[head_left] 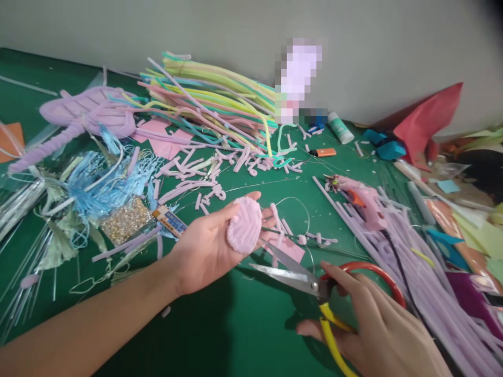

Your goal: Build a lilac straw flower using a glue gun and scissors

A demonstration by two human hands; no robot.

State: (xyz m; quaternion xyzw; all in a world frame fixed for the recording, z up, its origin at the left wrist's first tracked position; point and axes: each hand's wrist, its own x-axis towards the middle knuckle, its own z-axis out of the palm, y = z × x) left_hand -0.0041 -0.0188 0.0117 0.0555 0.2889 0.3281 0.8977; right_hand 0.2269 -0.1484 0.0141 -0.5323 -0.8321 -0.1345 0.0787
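In the head view my left hand [204, 251] is turned palm up, its thumb along the edge of a lilac oval piece [244, 225] that looks made of fuzzy pipe cleaners. My right hand [373, 319] grips scissors [314, 285] with red and yellow handles. The blades are spread apart and point left, just right of and below the oval piece. A square of pink paper [293, 251] lies on the table behind the blades. Short lilac pipe-cleaner pieces [275, 214] are scattered beyond my left fingertips.
A bundle of coloured pipe cleaners [220, 84] lies along the wall. Blue tassels [118, 167] and a bag of gold beads [128, 220] sit left. A pink glue gun [365, 201] rests on long lilac pipe cleaners [424, 293] at right, near an orange lighter [325, 152].
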